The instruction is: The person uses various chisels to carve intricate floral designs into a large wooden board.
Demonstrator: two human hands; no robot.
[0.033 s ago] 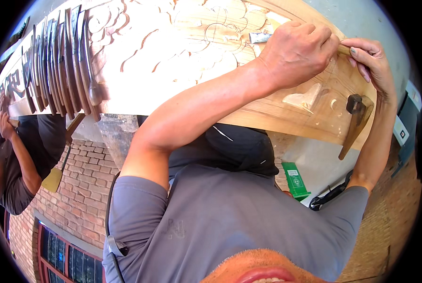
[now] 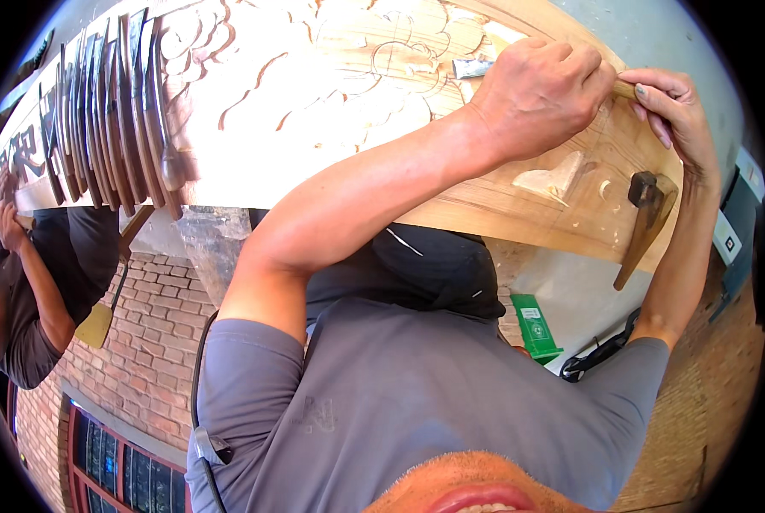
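Observation:
My left hand (image 2: 543,98) is wrapped around a chisel, its flat metal blade (image 2: 470,68) lying over the carved pale wooden board (image 2: 331,103) at the upper middle. At the other end, my right hand (image 2: 669,115) pinches the wooden handle (image 2: 624,90) between thumb and fingers. The board bears outlined, partly cut curved shapes, with a pale cut patch (image 2: 547,179) and small shavings below my left hand. A wooden mallet (image 2: 641,231) with a dark block at its head lies near the board's right end, below my right hand.
A row of chisels (image 2: 109,120) lies on the board's left part. At far left a co-worker's arm and hand (image 2: 36,282) work at the board's end, beside dark lettering. Below are brick paving (image 2: 143,342), a green bin (image 2: 532,325) and a red-framed window (image 2: 113,445).

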